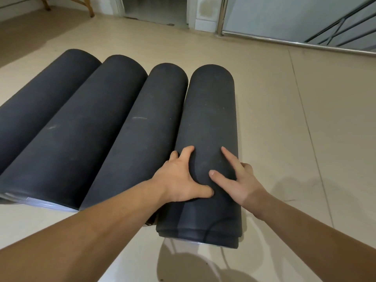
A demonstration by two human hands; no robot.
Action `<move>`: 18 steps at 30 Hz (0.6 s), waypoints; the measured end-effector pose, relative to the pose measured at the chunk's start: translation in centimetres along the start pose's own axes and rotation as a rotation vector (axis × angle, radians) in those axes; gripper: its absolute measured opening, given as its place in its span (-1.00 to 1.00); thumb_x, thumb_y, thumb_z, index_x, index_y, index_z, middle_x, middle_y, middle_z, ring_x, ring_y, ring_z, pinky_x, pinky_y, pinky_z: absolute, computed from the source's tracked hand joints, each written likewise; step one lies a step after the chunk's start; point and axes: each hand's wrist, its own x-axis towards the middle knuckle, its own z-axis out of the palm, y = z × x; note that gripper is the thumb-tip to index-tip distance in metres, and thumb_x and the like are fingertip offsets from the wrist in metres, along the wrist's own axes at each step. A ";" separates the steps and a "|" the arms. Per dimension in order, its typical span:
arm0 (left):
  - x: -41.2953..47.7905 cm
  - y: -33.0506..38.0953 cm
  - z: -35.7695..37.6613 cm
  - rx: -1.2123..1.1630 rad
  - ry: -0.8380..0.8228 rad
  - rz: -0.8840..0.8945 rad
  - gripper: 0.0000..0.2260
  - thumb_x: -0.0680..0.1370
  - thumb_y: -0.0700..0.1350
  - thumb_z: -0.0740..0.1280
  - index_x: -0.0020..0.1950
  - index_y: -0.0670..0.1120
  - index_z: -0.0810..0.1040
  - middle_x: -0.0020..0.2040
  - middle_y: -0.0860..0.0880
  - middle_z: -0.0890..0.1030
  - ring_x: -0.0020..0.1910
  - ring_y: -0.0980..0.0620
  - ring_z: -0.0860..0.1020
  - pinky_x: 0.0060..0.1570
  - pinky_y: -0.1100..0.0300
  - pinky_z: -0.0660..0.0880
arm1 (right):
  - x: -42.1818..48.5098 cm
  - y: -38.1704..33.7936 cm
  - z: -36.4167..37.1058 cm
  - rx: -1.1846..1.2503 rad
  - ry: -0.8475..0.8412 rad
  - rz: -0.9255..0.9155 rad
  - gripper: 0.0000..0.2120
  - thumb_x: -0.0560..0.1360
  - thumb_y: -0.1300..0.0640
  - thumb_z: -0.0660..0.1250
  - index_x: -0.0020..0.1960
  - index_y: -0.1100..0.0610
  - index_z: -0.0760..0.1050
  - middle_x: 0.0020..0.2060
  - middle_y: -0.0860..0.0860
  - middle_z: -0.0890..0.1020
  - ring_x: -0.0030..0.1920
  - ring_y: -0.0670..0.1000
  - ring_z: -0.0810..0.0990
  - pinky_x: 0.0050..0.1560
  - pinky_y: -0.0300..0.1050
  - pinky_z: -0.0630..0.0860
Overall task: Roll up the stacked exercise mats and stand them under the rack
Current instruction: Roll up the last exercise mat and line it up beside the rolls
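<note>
Several dark grey rolled exercise mats lie side by side on the pale floor, running away from me. The rightmost roll point(209, 119) is the one under my hands. My left hand point(183, 180) grips its left flank, fingers tucked into the gap against the neighbouring roll point(140, 127), thumb on top. My right hand point(234, 180) wraps its right side, forefinger and thumb spread flat over the top. Two thicker rolls point(81, 123) lie further left. The near end of the held roll point(199, 235) shows its layered edges.
A chrome railing point(284, 42) with a post runs along the far right by a stairwell. A doorway point(154, 9) opens at the far wall. Wooden furniture legs point(89, 7) stand at the far left. Open floor point(295, 129) lies to the right of the rolls.
</note>
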 end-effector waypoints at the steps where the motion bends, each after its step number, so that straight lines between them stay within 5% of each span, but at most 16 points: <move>1: 0.0 0.0 -0.2 0.015 -0.016 -0.001 0.14 0.18 0.36 0.58 0.58 0.34 -0.04 0.45 0.08 0.25 0.35 -0.03 0.45 0.32 -0.01 0.52 | 0.0 -0.1 -0.1 -0.005 0.011 -0.010 -0.29 0.54 -0.21 0.44 0.57 -0.45 0.15 0.42 -0.03 0.28 0.34 0.02 0.43 0.40 -0.12 0.38; 5: -0.2 0.7 -0.5 0.146 0.006 0.043 0.15 0.26 0.39 0.55 0.66 0.21 -0.05 0.52 0.04 0.23 0.49 -0.06 0.33 0.38 -0.02 0.46 | 0.1 0.5 -0.5 -0.123 0.087 -0.073 -0.33 0.51 -0.25 0.44 0.54 -0.37 0.23 0.46 -0.12 0.18 0.36 0.00 0.40 0.44 -0.09 0.41; 9: 0.1 0.3 -1.1 0.092 0.150 0.079 -0.03 0.36 0.35 0.52 0.64 0.09 0.17 0.54 0.07 0.26 0.53 -0.04 0.29 0.43 0.01 0.40 | 0.3 0.8 -1.4 -0.150 0.137 -0.159 -0.34 0.47 -0.28 0.47 0.51 -0.28 0.34 0.39 -0.13 0.26 0.34 -0.09 0.41 0.36 -0.23 0.34; 18: 0.3 0.2 -0.3 0.123 0.257 0.134 -0.19 0.38 0.45 0.43 0.55 0.16 0.36 0.46 0.15 0.37 0.45 0.04 0.36 0.33 -0.02 0.50 | 0.7 -0.7 -1.2 -0.004 0.142 -0.061 -0.28 0.50 -0.24 0.48 0.59 -0.23 0.29 0.36 -0.05 0.33 0.36 -0.03 0.41 0.29 -0.22 0.32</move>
